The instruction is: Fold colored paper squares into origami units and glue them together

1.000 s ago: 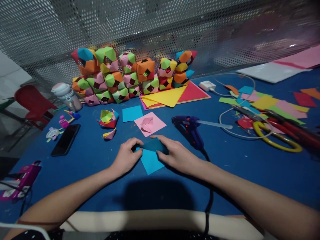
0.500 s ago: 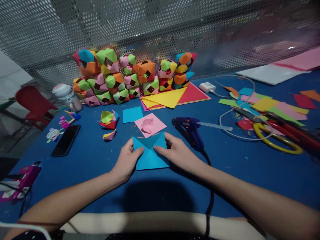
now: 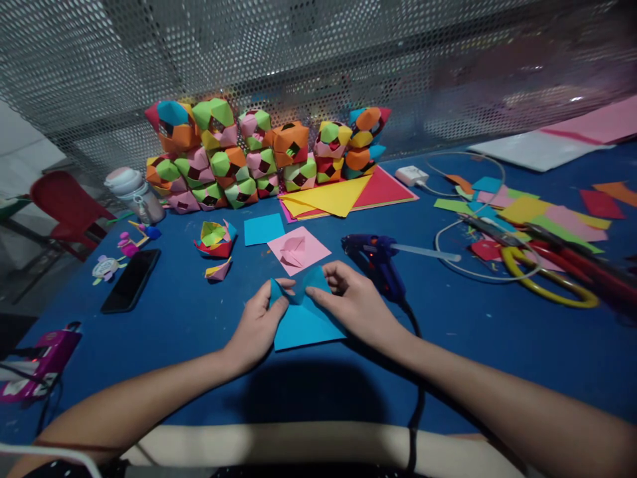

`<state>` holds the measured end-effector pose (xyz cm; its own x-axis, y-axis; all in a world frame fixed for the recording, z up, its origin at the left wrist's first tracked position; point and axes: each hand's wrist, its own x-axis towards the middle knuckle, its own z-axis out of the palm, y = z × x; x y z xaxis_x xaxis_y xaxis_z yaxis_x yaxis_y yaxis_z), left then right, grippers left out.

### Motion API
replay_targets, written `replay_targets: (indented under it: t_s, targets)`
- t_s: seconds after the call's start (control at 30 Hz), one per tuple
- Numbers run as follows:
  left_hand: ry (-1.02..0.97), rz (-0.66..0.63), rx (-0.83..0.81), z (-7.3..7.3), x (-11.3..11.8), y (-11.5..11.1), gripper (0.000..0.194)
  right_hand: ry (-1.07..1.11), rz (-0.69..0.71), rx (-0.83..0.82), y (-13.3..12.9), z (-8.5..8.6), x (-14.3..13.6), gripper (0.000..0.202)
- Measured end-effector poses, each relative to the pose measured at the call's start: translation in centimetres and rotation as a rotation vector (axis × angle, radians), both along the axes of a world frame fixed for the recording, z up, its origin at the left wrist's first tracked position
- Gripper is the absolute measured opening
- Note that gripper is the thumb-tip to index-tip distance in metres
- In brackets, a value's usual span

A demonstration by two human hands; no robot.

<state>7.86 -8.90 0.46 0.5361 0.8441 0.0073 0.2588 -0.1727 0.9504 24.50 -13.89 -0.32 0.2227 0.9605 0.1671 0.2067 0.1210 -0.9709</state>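
Note:
A square of blue paper [image 3: 308,322] is pinched between my two hands just above the table. My left hand [image 3: 256,322] grips its upper left part, thumb on top, where the edge curls up. With thumb and fingers, my right hand [image 3: 355,302] holds the upper right part, which also bends upward. Just beyond lies a pink paper [image 3: 313,251] with a folded, raised middle. A flat blue square [image 3: 263,229] rests beside it. To the left sit a partly assembled multicoloured paper piece [image 3: 216,240] and a small folded piece [image 3: 217,271].
A glue gun [image 3: 375,255] with a glue stick lies right of my hands, its cord running towards me. Folded paper balls [image 3: 229,162] are stacked at the back. Scissors [image 3: 547,282], paper scraps [image 3: 532,207] and a charger [image 3: 411,175] are right; a phone [image 3: 131,280] is left.
The blue paper's upper edge, flatter before, now buckles and curls between my hands. Its lower edge has shifted slightly towards me and to the right.

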Motion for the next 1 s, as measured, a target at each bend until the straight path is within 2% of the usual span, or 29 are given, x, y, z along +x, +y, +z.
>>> replay_targets:
  t_s: [0.13, 0.4, 0.63, 1.0]
  targets:
    - [0.029, -0.040, 0.049, 0.5, 0.1, -0.4, 0.023, -0.099, -0.049, 0.026, -0.2, 0.3, -0.1, 0.014]
    - [0.012, -0.101, 0.109, 0.7, 0.3, -0.7, 0.019, -0.148, 0.082, 0.152, -0.6, 0.8, -0.4, 0.011]
    - [0.032, -0.087, -0.023, 0.7, 0.4, -0.7, 0.023, -0.194, 0.113, 0.224, -0.6, 0.7, -0.4, 0.015]
    - [0.032, -0.049, -0.034, 0.8, 0.4, -0.8, 0.022, -0.223, 0.203, 0.155, -0.7, 1.3, -0.1, 0.025]
